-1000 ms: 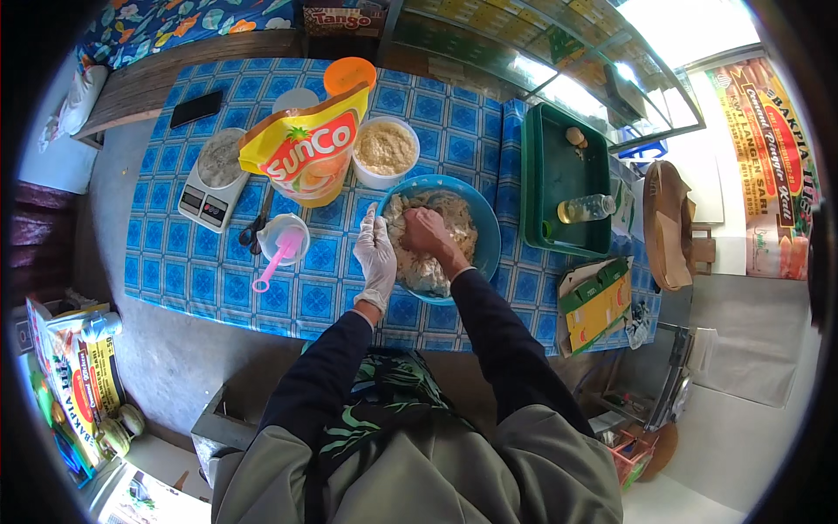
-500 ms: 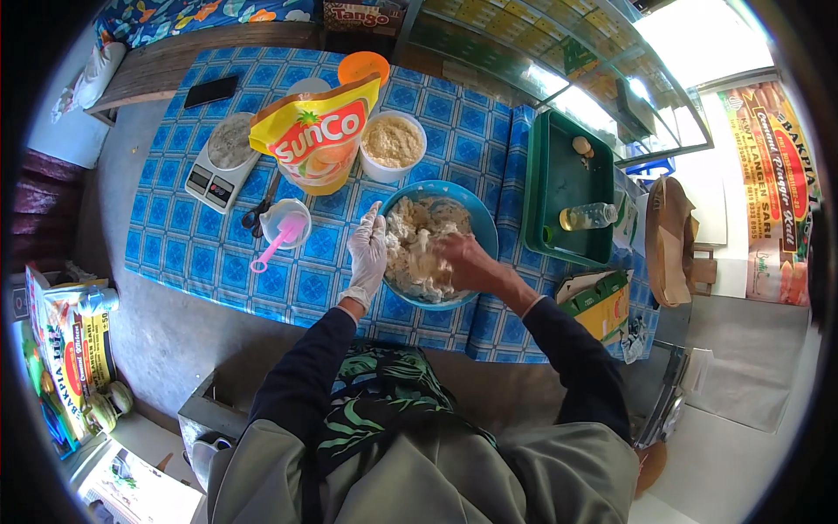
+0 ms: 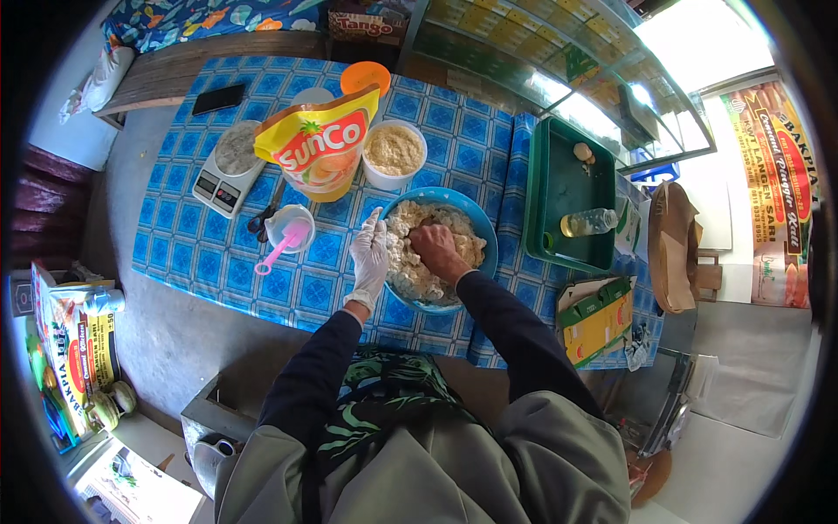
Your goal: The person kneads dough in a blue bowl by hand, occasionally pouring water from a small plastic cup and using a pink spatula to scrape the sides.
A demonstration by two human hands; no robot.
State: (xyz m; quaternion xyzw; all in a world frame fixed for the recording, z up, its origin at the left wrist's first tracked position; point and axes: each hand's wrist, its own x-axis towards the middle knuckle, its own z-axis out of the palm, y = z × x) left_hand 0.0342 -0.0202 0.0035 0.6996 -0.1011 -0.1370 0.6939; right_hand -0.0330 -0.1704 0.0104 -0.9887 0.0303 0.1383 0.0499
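Note:
A blue bowl (image 3: 491, 229) full of pale, lumpy dough (image 3: 417, 266) sits on the table in front of me. At its left rim my left hand (image 3: 371, 258), in a thin white glove, grips the bowl with the fingers held together. Bare and curled, my right hand (image 3: 436, 247) presses into the middle of the dough, its fingertips hidden in it. Just beyond the bowl stand a white tub (image 3: 394, 155) of pale crumbly powder and a yellow-topped oil pouch (image 3: 316, 148).
Left of the bowl are a cup (image 3: 284, 229) with a pink spoon (image 3: 278, 249), scissors (image 3: 259, 223) and a kitchen scale (image 3: 223, 188) bearing a white container. A green tray (image 3: 531, 210) holding a bottle (image 3: 589, 223) lies to the right, near a yellow-green carton (image 3: 602, 327).
My right hand has moved left and away from me, from the bowl's right side into the middle of the dough. My left hand stays at the rim.

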